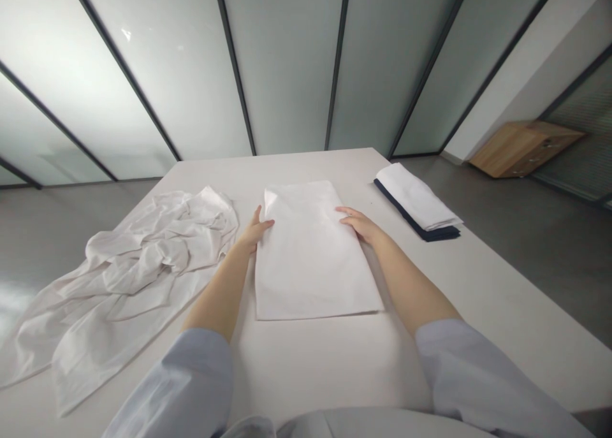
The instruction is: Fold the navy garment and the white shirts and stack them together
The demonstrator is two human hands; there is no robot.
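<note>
A folded white cloth (310, 253) lies flat on the white table (329, 374) in front of me, its near edge straight and its layers stacked. At its left edge is my left hand (255, 231), open, with the thumb over the cloth's rim and the index finger pointing away along the side. Touching the right edge, my right hand (359, 224) is open too, its fingers stretched onto the top of the cloth. The lower fingers of both hands are partly hidden.
A crumpled white fabric heap (138, 272) spreads across the left side and hangs over the table edge. At the right edge, a folded white cloth (418, 196) rests on a folded dark navy cloth (440, 234). A wooden cabinet (521, 148) and frosted glass panels (291, 68) stand beyond.
</note>
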